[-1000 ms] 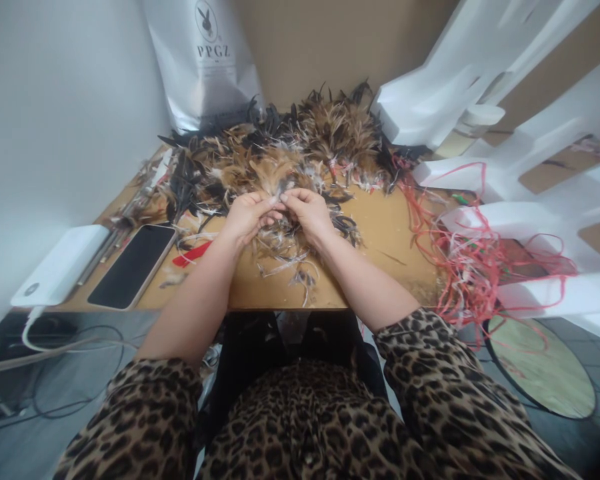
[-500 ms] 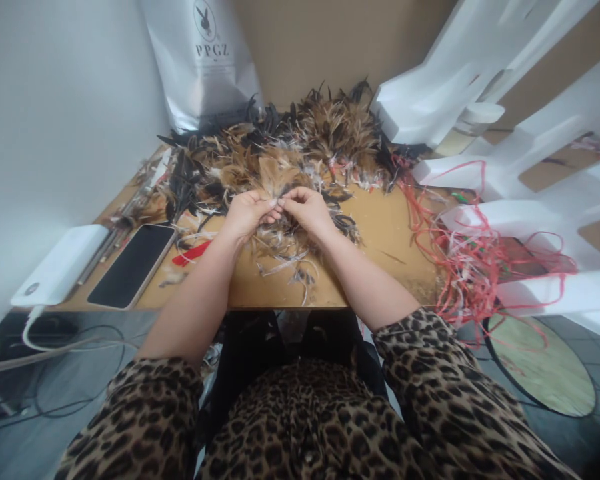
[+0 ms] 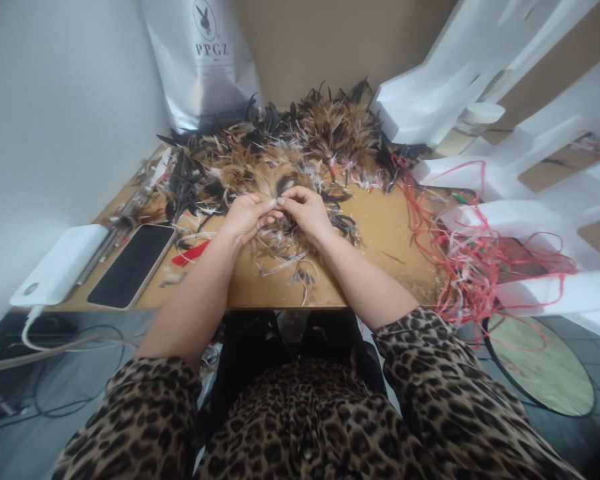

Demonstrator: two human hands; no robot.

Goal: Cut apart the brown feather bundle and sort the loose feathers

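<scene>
My left hand (image 3: 247,215) pinches brown feathers (image 3: 266,185) by their base between thumb and fingers. Right beside it, my right hand (image 3: 305,210) is closed in a pinch on a dark-and-pale feather (image 3: 286,183), its thumb and fingertips meeting the left thumb. A large heap of brown and black feathers (image 3: 337,130) lies behind both hands, some with red and white bits at their quill ends. Stripped quills and fluff (image 3: 280,247) are scattered on the table below my fingers. The exact grip at the fingertips is too small to make out.
On the brown table (image 3: 390,267), a phone (image 3: 133,267) and a white power bank (image 3: 63,263) with a cable lie at left, near a red strip (image 3: 193,253). Tangled red string (image 3: 473,260) hangs over the right edge by a white rack (image 3: 530,217). A silver bag (image 3: 210,80) stands behind.
Both hands stay in nearly the same place, with tiny finger shifts. The dark feather at the right fingertips shows more upright now than half a second ago.
</scene>
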